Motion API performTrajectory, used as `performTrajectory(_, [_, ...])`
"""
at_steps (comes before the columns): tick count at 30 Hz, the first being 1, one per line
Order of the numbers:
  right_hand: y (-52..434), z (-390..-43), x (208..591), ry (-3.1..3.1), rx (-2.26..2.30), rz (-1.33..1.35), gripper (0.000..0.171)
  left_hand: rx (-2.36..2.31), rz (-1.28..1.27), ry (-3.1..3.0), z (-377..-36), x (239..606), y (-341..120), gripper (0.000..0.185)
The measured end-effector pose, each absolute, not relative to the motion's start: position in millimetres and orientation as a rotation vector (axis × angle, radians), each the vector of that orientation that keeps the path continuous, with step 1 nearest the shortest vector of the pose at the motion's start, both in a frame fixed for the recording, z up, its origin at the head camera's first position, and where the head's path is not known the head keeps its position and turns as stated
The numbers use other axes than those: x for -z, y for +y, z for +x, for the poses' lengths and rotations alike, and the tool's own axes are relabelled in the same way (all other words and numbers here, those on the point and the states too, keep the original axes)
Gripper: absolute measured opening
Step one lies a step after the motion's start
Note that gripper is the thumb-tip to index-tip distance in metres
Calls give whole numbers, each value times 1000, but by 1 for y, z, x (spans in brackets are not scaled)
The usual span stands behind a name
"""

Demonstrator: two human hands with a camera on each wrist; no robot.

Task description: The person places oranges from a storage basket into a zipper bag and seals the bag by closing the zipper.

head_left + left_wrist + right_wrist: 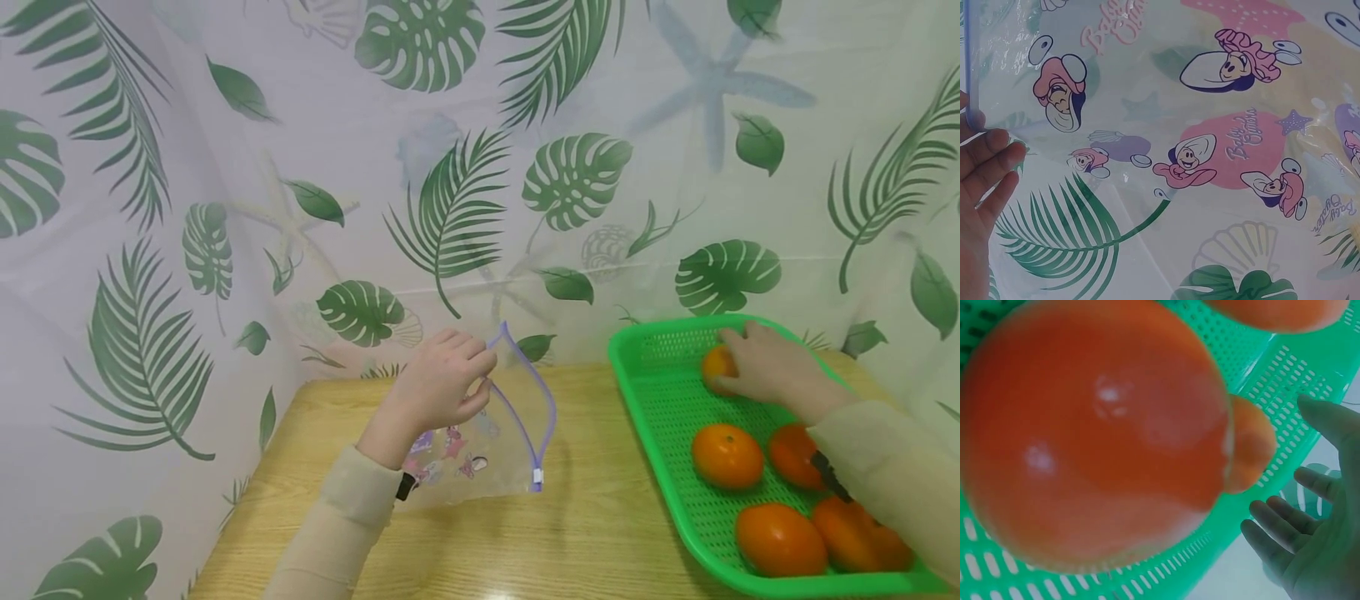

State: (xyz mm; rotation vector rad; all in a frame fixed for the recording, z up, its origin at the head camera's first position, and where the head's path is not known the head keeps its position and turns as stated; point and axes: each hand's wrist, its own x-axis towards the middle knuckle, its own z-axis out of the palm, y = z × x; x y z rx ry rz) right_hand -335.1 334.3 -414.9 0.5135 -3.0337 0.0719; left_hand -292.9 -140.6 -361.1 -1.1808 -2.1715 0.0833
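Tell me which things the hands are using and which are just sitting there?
In use:
left hand pinching the clear cartoon zip bag
right hand reaching over the far orange fruit
green perforated tray

Just sitting there:
four other orange fruits
wooden table
leaf-print curtain

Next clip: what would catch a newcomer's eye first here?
The bright green tray of orange fruits on the table's right side, with the right hand on the farthest fruit. Left of it, the left hand holds up a clear cartoon-printed zip bag.
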Motion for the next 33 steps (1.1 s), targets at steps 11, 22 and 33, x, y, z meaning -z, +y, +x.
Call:
performTrajectory(11, [342, -343, 430, -3054, -103, 471, 86, -87, -1185, -2164, -294, 359, -138, 11])
performTrajectory(22, [346, -352, 445, -3058, -126, 461, 92, -89, -1174, -2174, -296, 360, -137, 12])
performTrajectory(33, [351, -357, 457, -3089, -225, 459, 91, -88, -1170, -2194, -293, 361, -136, 15])
